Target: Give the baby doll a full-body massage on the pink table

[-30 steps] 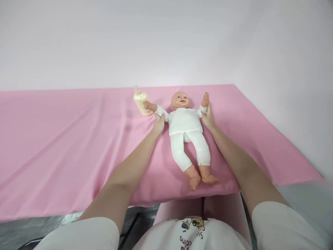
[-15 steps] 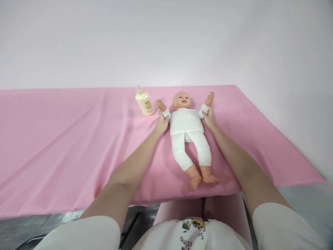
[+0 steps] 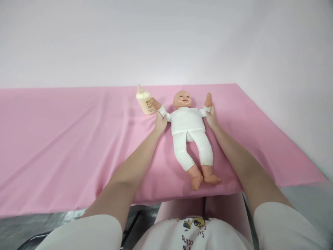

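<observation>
— Pink cloth [image 3: 65, 139] covers the whole table, and a baby doll [image 3: 188, 128] in a white suit lies on its back near the right end, head toward the far edge, bare feet almost at the near edge.

— What are the hands doing?

— Both are on the doll's arms. The left hand [image 3: 160, 122] is closed round the doll's sleeve just below the wrist, holding that arm out sideways. The right hand [image 3: 212, 118] grips the other sleeve the same way, with that arm raised and the little hand pointing up.

— And the bottle?

— A cream lotion bottle [image 3: 145, 101] stands upright close to the far edge, just left of the doll's head. The doll's outstretched hand reaches right up to it; from here I can't tell whether the two actually touch.

— Anything else on the table?

— Only folds in the cloth, running from the far edge toward the near left corner. The person stands at the near edge in a white short-sleeved shirt with a printed picture, both forearms stretched out over the cloth on either side of the doll's legs.
</observation>
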`<state>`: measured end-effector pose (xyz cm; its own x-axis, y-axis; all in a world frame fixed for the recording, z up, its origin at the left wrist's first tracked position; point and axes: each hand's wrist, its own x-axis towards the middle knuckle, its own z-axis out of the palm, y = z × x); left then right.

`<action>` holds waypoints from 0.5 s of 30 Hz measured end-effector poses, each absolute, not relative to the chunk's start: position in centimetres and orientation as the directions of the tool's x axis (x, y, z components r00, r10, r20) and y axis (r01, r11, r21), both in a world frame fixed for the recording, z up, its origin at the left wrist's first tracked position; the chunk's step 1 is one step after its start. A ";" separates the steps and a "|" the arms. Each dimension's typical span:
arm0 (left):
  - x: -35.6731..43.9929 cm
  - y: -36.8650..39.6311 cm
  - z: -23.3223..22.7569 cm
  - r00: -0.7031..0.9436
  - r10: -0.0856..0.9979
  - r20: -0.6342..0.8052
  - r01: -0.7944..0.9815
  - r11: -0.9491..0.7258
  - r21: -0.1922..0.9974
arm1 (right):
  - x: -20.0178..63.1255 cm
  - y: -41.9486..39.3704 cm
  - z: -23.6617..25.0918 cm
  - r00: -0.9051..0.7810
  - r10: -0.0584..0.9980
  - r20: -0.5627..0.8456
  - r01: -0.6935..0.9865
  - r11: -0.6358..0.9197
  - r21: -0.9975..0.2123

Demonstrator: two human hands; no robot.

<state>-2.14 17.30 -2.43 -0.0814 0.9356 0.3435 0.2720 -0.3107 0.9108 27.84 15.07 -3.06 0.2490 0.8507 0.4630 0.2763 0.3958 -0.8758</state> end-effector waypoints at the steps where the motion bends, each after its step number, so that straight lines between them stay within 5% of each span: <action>1: -2.1 17.2 -2.3 -0.056 0.923 0.380 0.282 -0.351 0.893 | 27.5 14.8 -2.8 0.235 0.843 0.484 0.303 0.409 -0.861; 8: -1.7 16.8 -2.0 0.175 0.896 0.407 0.353 -0.443 0.824 | 26.7 14.1 -2.3 0.049 0.841 0.539 0.462 0.459 -0.758; 15: -2.0 17.0 -2.2 -0.065 0.940 0.335 0.272 -0.306 0.912 | 27.9 14.9 -2.7 0.346 0.869 0.354 0.203 0.299 -0.932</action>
<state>-2.04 16.97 -2.24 -0.0648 0.9402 0.3345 0.2722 -0.3059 0.9123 27.93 14.91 -2.68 0.3457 0.8690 0.3540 0.2025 0.2992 -0.9324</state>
